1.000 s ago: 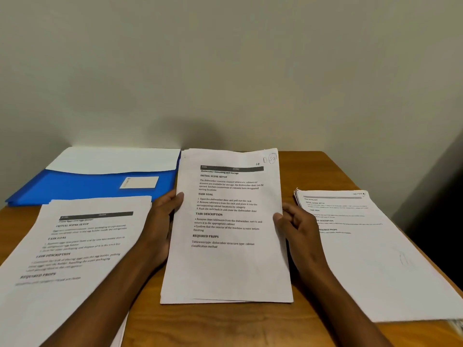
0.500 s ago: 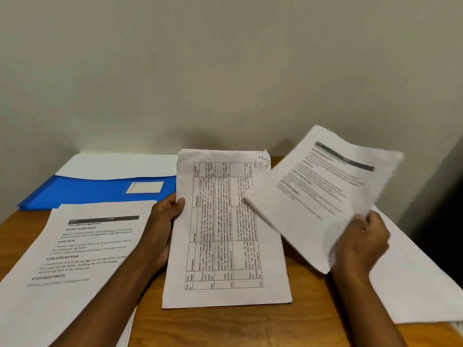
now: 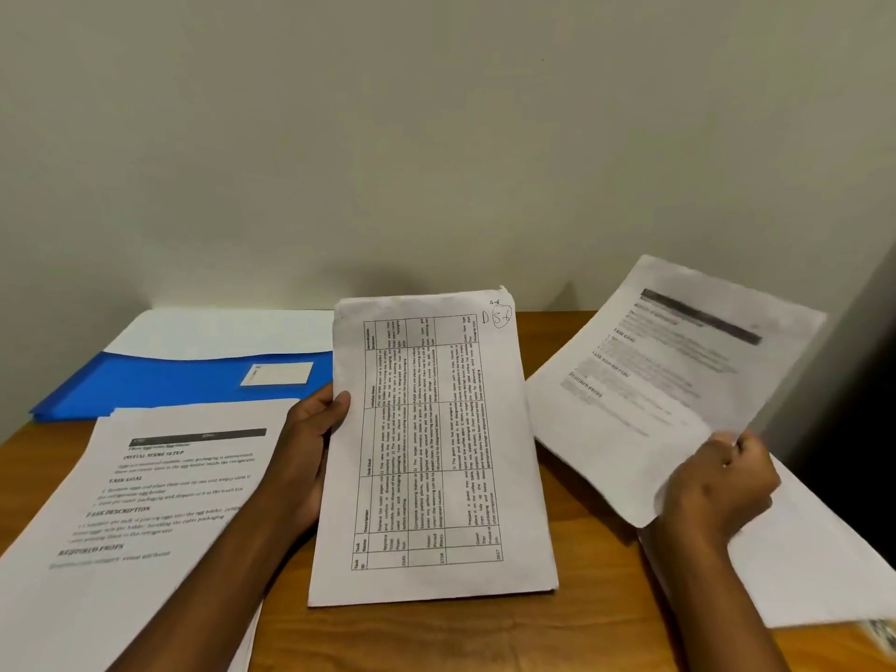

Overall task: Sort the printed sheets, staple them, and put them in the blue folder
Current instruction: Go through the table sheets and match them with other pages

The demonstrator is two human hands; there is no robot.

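A stack of printed sheets [image 3: 431, 448] stands tilted in the middle of the wooden table [image 3: 485, 632], its top page showing a sideways table of text. My left hand [image 3: 315, 429] grips its left edge, thumb on the front. My right hand [image 3: 722, 482] pinches the lower edge of a single printed sheet [image 3: 669, 380] and holds it in the air, to the right of the stack and above the right pile [image 3: 814, 560]. The blue folder [image 3: 160, 385] lies flat at the back left with a white label on it.
A second pile of printed sheets [image 3: 145, 516] lies on the left part of the table, overlapping the folder's front edge. A pale wall rises right behind the table. A dark gap runs along the table's right side.
My right hand took the top sheet off the middle stack and carried it right and farther out over the right pile. This uncovered the page with the sideways table. My left hand stayed on the stack.
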